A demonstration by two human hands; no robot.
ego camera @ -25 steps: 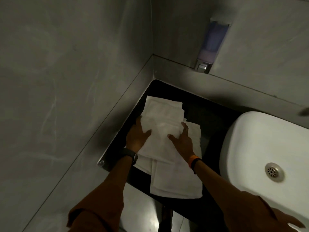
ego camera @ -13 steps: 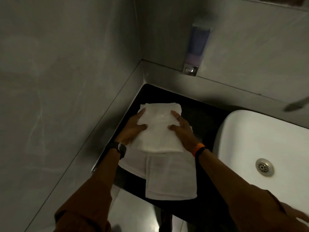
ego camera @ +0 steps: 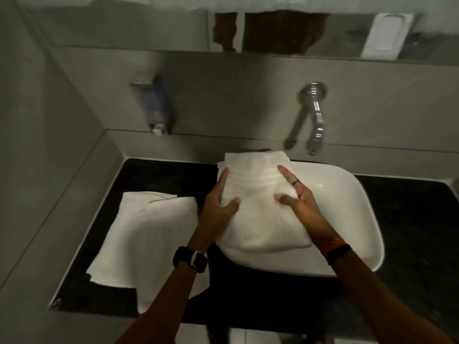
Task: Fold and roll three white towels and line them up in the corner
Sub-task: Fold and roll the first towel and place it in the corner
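Firmly clamped, left hand (ego camera: 218,207) and right hand (ego camera: 299,202), thumbs on top and fingers (ego camera: 285,173) along the sides of a folded white towel (ego camera: 260,214). Held over the white basin (ego camera: 347,219). Beside it, more white towels (ego camera: 149,234) flat on the black counter (ego camera: 409,219), near the wall corner.

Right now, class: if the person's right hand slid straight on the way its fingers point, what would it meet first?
The right hand points up-left across the held towel, toward the back wall. Beyond the towel's far edge, the wall ledge seems first; depth is unclear.
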